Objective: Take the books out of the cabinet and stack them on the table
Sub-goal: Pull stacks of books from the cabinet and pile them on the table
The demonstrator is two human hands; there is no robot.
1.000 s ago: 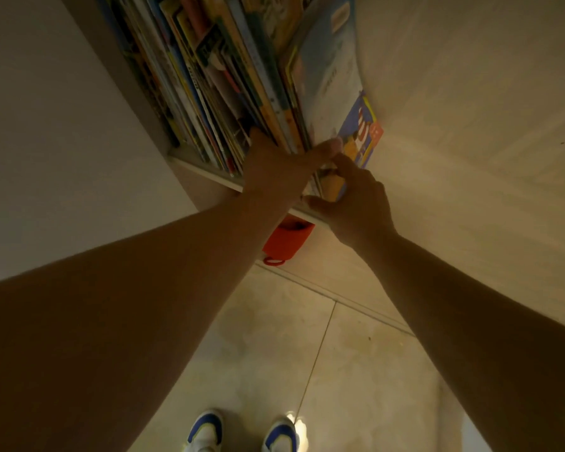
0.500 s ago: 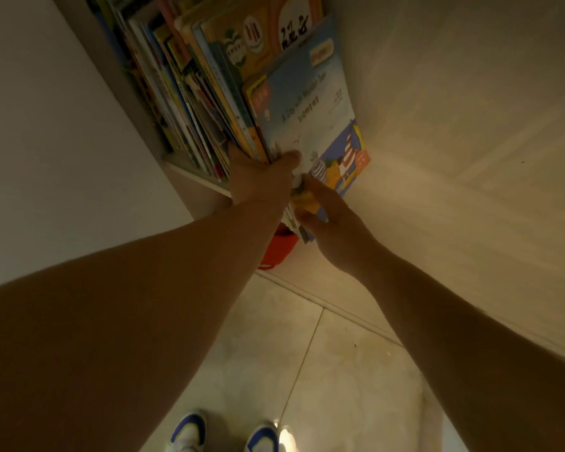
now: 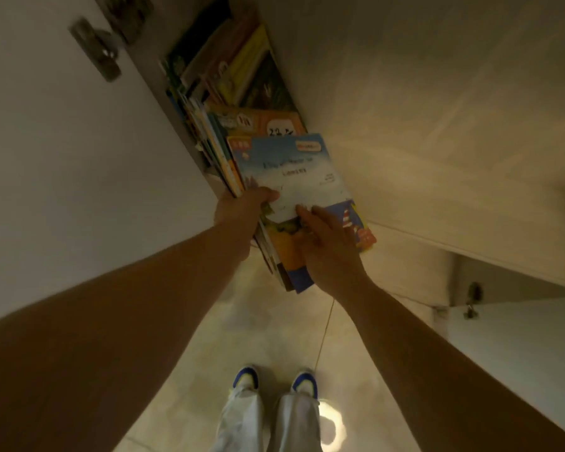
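A bundle of thin picture books point(image 3: 294, 177), topped by one with a blue-and-white cover, is drawn partway out of the cabinet. My left hand point(image 3: 242, 212) grips the bundle's left edge, thumb across the top cover. My right hand point(image 3: 327, 246) holds the near end of the bundle, fingers lying flat on the cover; what its thumb does is hidden. More books point(image 3: 229, 79) stand packed inside the cabinet behind the bundle. No table is in view.
An open cabinet door point(image 3: 62, 158) with a hinge point(image 3: 95, 48) is on the left. A pale cabinet panel point(image 3: 437, 109) fills the right. Below is a tiled floor point(image 3: 274, 321) with my two blue-and-white shoes point(image 3: 274, 380).
The bundle has slid out of the cabinet toward me, both hands coming with it. The view has tilted down; the red object under the shelf is out of sight.
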